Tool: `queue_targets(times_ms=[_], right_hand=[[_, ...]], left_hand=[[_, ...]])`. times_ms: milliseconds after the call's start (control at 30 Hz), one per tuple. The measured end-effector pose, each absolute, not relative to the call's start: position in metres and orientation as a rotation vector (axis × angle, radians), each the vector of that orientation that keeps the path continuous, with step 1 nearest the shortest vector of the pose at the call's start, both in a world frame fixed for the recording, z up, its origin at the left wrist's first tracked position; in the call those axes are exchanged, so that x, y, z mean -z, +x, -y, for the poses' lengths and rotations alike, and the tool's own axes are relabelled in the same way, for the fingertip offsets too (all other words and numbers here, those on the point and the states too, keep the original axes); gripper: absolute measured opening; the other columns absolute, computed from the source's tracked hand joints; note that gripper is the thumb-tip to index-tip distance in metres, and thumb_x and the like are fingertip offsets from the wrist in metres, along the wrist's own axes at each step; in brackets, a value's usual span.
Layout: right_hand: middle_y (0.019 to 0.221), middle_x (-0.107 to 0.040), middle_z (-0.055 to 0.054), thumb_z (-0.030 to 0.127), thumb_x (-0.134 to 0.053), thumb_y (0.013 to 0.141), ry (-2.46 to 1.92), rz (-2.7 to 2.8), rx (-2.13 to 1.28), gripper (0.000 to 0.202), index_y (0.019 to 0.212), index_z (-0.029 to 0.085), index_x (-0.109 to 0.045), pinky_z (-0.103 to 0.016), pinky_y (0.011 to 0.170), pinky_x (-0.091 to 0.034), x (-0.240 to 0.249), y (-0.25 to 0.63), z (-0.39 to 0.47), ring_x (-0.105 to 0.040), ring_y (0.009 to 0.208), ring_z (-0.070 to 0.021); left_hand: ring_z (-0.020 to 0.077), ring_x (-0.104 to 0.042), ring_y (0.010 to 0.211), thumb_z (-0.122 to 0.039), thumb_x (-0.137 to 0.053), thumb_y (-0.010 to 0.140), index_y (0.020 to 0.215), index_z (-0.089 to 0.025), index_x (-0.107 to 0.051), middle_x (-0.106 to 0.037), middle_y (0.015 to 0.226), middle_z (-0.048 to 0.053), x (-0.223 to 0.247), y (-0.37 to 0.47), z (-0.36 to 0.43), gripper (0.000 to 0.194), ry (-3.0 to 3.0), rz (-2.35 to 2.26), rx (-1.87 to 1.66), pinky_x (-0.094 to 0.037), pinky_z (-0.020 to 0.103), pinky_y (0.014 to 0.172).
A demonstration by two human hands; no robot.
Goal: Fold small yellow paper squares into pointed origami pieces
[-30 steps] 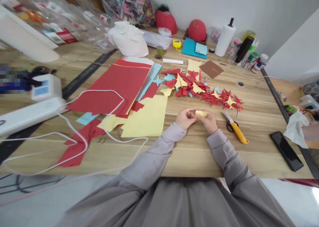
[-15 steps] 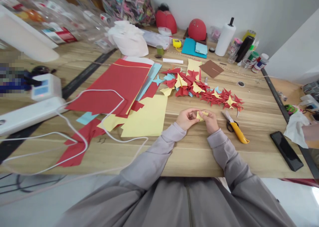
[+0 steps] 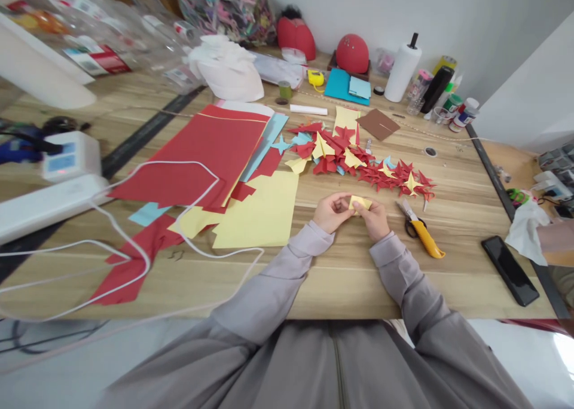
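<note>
Between my two hands, just above the wooden table, is a small folded piece of yellow paper (image 3: 360, 203). My left hand (image 3: 330, 212) pinches its left edge with thumb and fingers. On the opposite side my right hand (image 3: 375, 219) grips it, thumb lying on the front face. Beyond the hands stretches a pile of folded paper stars and cranes (image 3: 345, 149) in red, yellow and light blue. Right of my right hand lie orange-handled scissors (image 3: 424, 235). A large yellow sheet (image 3: 262, 217) rests to the left of my left hand.
Red sheets (image 3: 192, 158) are stacked on the left, with a white cable (image 3: 197, 162) looping across them. A black phone (image 3: 510, 270) lies near the right edge. At the back stand a white paper roll (image 3: 402, 73), red domes (image 3: 352, 54) and a yellow tape measure (image 3: 315, 78).
The yellow paper has turned in my fingers, and more of its flat face shows. Both hands stay close together. The whole view has shifted slightly.
</note>
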State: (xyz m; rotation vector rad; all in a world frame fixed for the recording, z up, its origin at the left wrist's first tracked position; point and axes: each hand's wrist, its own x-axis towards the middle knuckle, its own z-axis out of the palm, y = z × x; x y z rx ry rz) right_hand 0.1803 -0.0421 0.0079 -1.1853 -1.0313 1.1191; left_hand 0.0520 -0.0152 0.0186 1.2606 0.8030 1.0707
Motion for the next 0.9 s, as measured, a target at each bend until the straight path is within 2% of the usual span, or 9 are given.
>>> queue_targets(times_ms=[100, 300, 500, 700, 900], right_hand=[[0.055, -0.052, 0.003, 0.045, -0.061, 0.069, -1.219, 1.018, -1.106, 0.03, 0.064, 0.015, -0.061, -0.022, 0.052, -0.034, -0.008, 0.18, 0.042, -0.042, 0.051, -0.0078], [0.054, -0.052, 0.002, 0.047, -0.064, 0.062, -1.342, 1.089, -1.107, 0.034, 0.061, 0.013, -0.06, -0.022, 0.049, -0.033, -0.011, 0.181, 0.037, -0.041, 0.051, -0.0085], [0.052, -0.047, 0.004, 0.047, -0.057, 0.069, -1.428, 1.144, -0.854, 0.034, 0.059, 0.015, -0.054, -0.022, 0.049, -0.033, -0.009, 0.171, 0.038, -0.039, 0.051, -0.0085], [0.054, -0.045, 0.004, 0.045, -0.059, 0.069, -1.36, 1.2, -0.922, 0.032, 0.06, 0.016, -0.052, -0.021, 0.049, -0.033, -0.012, 0.173, 0.039, -0.038, 0.051, -0.0081], [0.053, -0.046, 0.003, 0.047, -0.059, 0.069, -1.286, 1.08, -1.053, 0.033, 0.059, 0.016, -0.052, -0.021, 0.047, -0.032, -0.014, 0.176, 0.04, -0.039, 0.05, -0.0078]], left_hand=[[0.0057, -0.047, 0.049, -0.019, -0.07, 0.055, 0.098, -0.011, -0.058, -0.051, 0.055, -0.007, -0.018, 0.052, 0.016, 0.045, 1.288, -0.794, -1.047, -0.04, 0.02, 0.052], [0.0068, -0.05, 0.053, -0.016, -0.069, 0.055, 0.098, -0.012, -0.057, -0.051, 0.057, -0.006, -0.016, 0.051, 0.016, 0.045, 1.31, -0.817, -1.065, -0.043, 0.021, 0.058], [0.0068, -0.052, 0.054, -0.015, -0.07, 0.053, 0.099, -0.012, -0.055, -0.052, 0.06, -0.006, -0.018, 0.05, 0.014, 0.048, 1.239, -0.804, -1.044, -0.045, 0.021, 0.056], [0.0075, -0.054, 0.049, -0.019, -0.071, 0.054, 0.104, -0.012, -0.053, -0.055, 0.061, -0.005, -0.018, 0.048, 0.012, 0.053, 1.156, -0.808, -1.016, -0.045, 0.02, 0.048], [0.0114, -0.057, 0.046, -0.025, -0.076, 0.053, 0.099, -0.01, -0.055, -0.056, 0.05, -0.006, -0.016, 0.048, 0.012, 0.053, 1.154, -0.847, -0.958, -0.047, 0.023, 0.048]])
